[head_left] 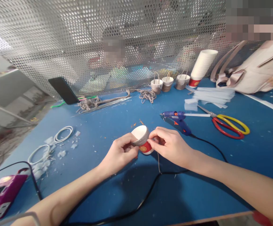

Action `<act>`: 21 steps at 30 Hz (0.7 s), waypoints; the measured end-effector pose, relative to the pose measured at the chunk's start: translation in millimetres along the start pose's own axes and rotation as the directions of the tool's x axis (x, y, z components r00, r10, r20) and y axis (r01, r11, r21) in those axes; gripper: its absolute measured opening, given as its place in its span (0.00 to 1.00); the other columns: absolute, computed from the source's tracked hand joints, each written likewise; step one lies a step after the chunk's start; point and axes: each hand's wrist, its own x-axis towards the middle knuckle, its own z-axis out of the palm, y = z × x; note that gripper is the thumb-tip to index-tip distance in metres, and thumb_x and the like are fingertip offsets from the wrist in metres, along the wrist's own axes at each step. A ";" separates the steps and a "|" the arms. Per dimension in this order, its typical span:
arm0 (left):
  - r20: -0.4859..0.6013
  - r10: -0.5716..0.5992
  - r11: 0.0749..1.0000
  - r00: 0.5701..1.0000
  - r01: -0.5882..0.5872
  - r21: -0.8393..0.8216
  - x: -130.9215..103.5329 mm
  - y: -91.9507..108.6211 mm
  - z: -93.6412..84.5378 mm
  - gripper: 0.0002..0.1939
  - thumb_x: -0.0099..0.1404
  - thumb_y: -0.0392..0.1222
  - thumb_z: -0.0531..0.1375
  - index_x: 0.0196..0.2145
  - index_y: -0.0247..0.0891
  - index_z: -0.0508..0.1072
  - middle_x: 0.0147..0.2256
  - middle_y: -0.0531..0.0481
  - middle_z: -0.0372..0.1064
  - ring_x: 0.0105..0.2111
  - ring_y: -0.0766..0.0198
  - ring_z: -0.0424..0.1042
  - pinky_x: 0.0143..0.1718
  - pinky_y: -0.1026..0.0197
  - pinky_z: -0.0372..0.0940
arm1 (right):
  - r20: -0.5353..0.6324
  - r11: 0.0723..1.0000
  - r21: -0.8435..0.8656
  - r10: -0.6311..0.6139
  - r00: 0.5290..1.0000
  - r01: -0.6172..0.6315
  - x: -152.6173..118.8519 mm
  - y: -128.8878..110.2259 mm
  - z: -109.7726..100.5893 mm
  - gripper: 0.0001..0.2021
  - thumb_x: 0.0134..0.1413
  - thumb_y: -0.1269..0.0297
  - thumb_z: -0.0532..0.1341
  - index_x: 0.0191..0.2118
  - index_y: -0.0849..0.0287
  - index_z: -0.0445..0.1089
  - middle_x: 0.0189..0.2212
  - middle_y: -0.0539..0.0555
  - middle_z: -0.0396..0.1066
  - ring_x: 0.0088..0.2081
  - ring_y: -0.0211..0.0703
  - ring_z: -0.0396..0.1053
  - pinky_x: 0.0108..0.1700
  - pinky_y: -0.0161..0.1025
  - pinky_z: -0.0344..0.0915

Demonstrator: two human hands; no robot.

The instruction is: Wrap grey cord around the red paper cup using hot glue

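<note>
The left hand point(121, 153), fingers curled, grips a paper cup point(144, 140) partly wrapped in cord point(159, 161), midway between the bench's point(101, 125) front and back edges; the right hand point(170, 145) pinches the cord beside it.

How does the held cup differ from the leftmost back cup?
The held cup tilts between left hand and right hand; the back cup stands upright. The held cup shows red below its cord, the back cup none. The back cup has a thin handle; the held cup shows none. Both have pale insides.
</note>
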 end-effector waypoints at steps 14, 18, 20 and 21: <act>-0.138 0.018 1.000 0.990 -0.015 0.017 3.0 -2.6 0.1 0.06 0.56 0.38 0.58 0.23 0.35 0.69 0.21 0.56 0.63 0.19 0.72 0.62 0.20 0.69 0.59 | 0.230 0.997 -0.016 -0.068 0.971 0.074 -11.5 -16.4 -10.7 0.04 0.57 0.68 0.57 0.34 0.61 0.69 0.25 0.50 0.68 0.24 0.34 0.63 0.26 0.33 0.59; -0.157 -0.042 0.998 0.987 0.035 -0.049 5.3 -4.7 1.1 0.06 0.57 0.40 0.58 0.26 0.36 0.70 0.21 0.56 0.65 0.19 0.71 0.63 0.21 0.67 0.63 | 0.479 0.911 -0.130 -0.288 0.829 0.391 -29.9 -36.3 -16.4 0.04 0.57 0.69 0.57 0.34 0.61 0.69 0.28 0.53 0.71 0.27 0.40 0.68 0.26 0.37 0.59; -0.164 -0.054 0.995 0.985 0.040 -0.086 6.3 -4.5 1.6 0.06 0.56 0.40 0.58 0.27 0.35 0.70 0.22 0.55 0.66 0.20 0.70 0.65 0.23 0.66 0.64 | 0.483 0.884 -0.148 -0.327 0.812 0.443 -37.8 -40.4 -22.3 0.05 0.57 0.71 0.57 0.33 0.58 0.69 0.27 0.53 0.72 0.28 0.40 0.69 0.26 0.37 0.58; -0.167 -0.056 0.994 0.984 0.039 -0.104 6.7 -4.2 1.7 0.06 0.56 0.40 0.58 0.27 0.35 0.71 0.23 0.54 0.67 0.20 0.70 0.66 0.23 0.65 0.65 | 0.454 0.895 -0.158 -0.309 0.836 0.417 -40.7 -39.7 -27.0 0.05 0.57 0.70 0.57 0.32 0.57 0.69 0.27 0.53 0.72 0.27 0.39 0.69 0.26 0.36 0.59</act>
